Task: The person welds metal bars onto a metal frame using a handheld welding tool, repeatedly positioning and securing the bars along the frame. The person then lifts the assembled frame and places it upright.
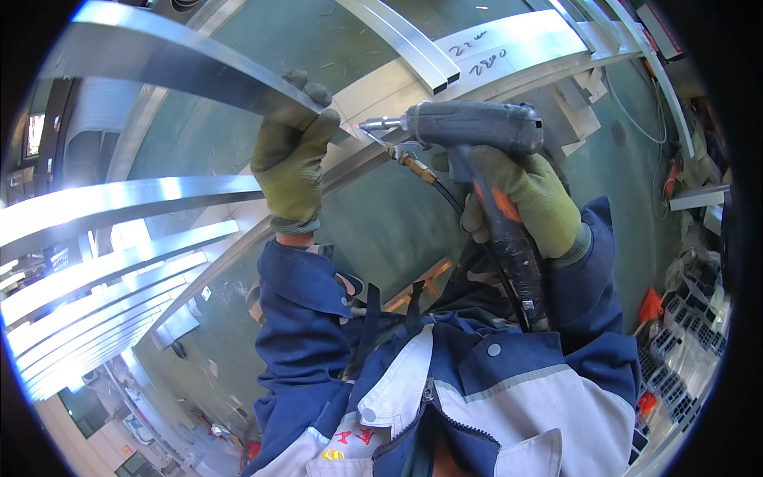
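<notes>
My left hand (296,171), in a yellow-green glove with dark fingers, is closed round the end of a long silvery metal profile (187,67) that runs to the upper left. In the same kind of glove, my right hand (531,199) grips the handle of a dark grey power drill (485,126). The drill lies level, its bit pointing left at the profile's end, with a small gap between them. A thin brass-fitted nozzle (417,168) on a black hose sits just below the drill's chuck.
A pale board (509,52) with handwritten marks lies ahead, another profile (405,48) resting across it. Several parallel metal bars (119,250) stretch along the left. At the right edge are stacked dark grid-like pieces (683,334) and a cable. The floor (373,230) is green.
</notes>
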### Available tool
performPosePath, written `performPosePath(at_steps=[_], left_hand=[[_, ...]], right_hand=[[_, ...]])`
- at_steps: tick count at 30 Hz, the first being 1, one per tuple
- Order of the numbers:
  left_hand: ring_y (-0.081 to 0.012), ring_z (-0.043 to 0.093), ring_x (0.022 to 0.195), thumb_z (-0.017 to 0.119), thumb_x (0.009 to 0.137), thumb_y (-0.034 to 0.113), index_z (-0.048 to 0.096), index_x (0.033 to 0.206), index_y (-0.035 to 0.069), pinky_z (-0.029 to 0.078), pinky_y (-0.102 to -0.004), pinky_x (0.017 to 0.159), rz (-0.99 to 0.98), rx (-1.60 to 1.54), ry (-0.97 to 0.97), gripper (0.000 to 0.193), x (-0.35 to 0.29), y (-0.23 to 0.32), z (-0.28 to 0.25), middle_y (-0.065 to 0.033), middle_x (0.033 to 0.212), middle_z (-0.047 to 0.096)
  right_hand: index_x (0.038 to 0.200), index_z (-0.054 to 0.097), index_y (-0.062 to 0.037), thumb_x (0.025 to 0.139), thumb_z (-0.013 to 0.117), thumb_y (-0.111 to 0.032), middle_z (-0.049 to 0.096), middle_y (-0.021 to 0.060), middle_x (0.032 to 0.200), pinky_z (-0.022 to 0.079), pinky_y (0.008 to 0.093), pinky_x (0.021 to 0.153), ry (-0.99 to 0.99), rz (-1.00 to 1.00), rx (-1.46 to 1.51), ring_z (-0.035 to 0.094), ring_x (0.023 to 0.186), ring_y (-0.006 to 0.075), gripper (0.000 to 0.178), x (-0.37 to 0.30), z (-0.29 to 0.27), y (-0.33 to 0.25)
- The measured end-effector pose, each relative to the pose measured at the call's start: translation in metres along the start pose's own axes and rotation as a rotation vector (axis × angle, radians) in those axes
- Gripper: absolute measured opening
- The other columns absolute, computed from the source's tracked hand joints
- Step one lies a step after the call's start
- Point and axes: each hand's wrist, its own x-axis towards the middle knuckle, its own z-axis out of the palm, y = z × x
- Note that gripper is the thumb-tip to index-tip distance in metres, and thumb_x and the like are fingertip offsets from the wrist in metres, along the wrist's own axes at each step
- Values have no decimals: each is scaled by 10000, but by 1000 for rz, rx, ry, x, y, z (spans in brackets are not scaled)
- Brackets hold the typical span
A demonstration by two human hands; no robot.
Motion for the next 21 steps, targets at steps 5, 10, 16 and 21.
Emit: performPosePath(at_steps=[5,10,16,21], left_hand=[[-184,672,1147,714,891,-139,615,1409,48,571,-316,981,-14,-23,37,560,-2,-2,1,-73,1247,699],[-187,684,1135,716,889,-139,618,1405,49,577,-324,985,-35,-21,39,557,-1,0,0,-76,1277,687],[-188,684,1135,718,890,-134,617,1405,49,588,-327,977,-2,-31,19,556,-1,-1,1,-75,1284,683],[-189,684,1135,726,882,-132,617,1404,50,593,-328,975,-1,-32,41,563,-2,-2,3,-79,1268,690]], right_hand=[[1311,643,-94,1033,655,-386,648,50,999,545,300,581,-63,-49,-18,675,693,154,404,7,-1,3],[1340,638,-108,1044,642,-363,656,36,1000,545,290,594,-30,-49,-87,669,677,145,390,7,4,1],[1376,624,-111,1064,616,-307,668,27,1031,536,280,592,-41,-24,-120,650,640,130,369,3,10,-6],[1358,625,-99,1038,628,-428,664,86,762,505,320,531,-45,-162,-187,626,579,170,459,6,16,-3]])
